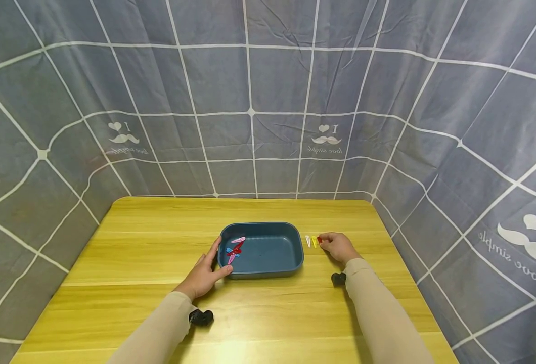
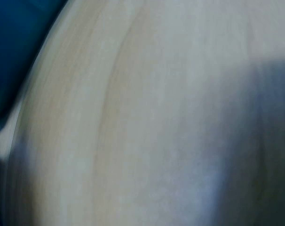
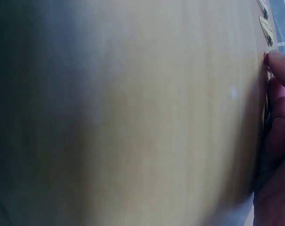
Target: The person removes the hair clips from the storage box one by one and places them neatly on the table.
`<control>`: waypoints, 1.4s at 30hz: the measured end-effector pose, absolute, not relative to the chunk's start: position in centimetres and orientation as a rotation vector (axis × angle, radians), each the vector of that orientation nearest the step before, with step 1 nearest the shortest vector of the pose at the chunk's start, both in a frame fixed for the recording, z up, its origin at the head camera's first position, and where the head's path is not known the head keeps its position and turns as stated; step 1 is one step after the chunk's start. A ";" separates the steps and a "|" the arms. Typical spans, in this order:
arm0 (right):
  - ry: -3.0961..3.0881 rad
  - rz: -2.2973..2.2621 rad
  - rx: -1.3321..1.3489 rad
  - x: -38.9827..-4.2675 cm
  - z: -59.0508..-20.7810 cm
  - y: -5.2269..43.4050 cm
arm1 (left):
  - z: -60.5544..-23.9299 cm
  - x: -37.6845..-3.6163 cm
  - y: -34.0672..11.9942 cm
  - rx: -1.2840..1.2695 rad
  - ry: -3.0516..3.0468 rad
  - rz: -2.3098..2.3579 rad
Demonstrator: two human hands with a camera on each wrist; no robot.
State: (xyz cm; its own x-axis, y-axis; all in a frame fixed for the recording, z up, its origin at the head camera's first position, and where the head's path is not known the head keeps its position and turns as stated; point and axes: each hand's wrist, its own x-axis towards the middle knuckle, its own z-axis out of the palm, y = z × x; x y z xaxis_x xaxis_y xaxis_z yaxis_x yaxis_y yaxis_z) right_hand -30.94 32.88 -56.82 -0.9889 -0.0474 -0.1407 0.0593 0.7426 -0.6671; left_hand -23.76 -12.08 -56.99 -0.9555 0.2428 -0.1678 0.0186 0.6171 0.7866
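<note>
A dark blue rectangular tray (image 1: 268, 273) sits mid-table, with several snap hair clips in its left end: a pink clip (image 1: 238, 239), a red clip (image 1: 238, 247) and others overlapping. My left hand (image 1: 201, 275) rests against the tray's left side, fingers straight and thumb at the front corner. To the tray's right, a white hair clip (image 1: 308, 241) and a yellow hair clip (image 1: 314, 241) lie side by side. Beside them my right hand (image 1: 339, 246) pinches a red hair clip (image 1: 320, 239) at the tabletop. Its fingers cover most of that clip; a red end (image 3: 266, 58) shows at the thumb.
The wooden table (image 1: 159, 217) carries all of this. A grey checked curtain (image 1: 277, 136) hangs behind it and along both sides. Black wrist cameras (image 1: 202, 317) sit under each sleeve, close over the tabletop.
</note>
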 end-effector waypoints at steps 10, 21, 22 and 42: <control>2.802 -1.026 -0.030 -31.0 -56.8 32.9 | -57.1 -23.8 -12.1 0.223 2.586 1.269; 2.795 -1.033 -0.020 -31.1 -57.3 33.1 | -57.4 -23.8 -12.2 0.233 2.584 1.283; 2.792 -1.037 -0.016 -31.1 -57.3 33.1 | -57.4 -23.8 -12.1 0.234 2.585 1.282; 2.762 -1.050 -0.002 -31.2 -56.5 33.2 | -56.8 -23.7 -12.0 0.245 2.571 1.283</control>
